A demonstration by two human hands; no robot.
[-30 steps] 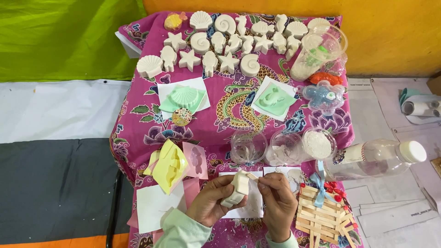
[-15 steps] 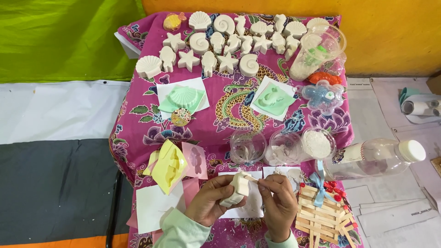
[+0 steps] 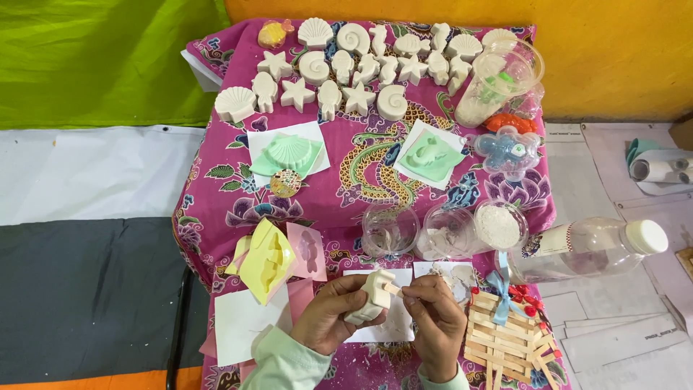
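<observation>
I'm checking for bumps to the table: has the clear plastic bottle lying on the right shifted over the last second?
No. The clear plastic bottle lies in the same spot, its white cap pointing right, beside the cup of white powder.

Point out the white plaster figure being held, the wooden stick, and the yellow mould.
white plaster figure (image 3: 372, 296), head view, on its middle body.
wooden stick (image 3: 393, 290), head view, on the shaft near the figure.
yellow mould (image 3: 267, 249), head view, on its raised centre.

Table w/ pink batik cloth (image 3: 216, 180): white plaster casts (image 3: 361, 61), moulds (image 3: 268, 258), plastic cups (image 3: 390, 230), bottle (image 3: 592, 249)
</observation>
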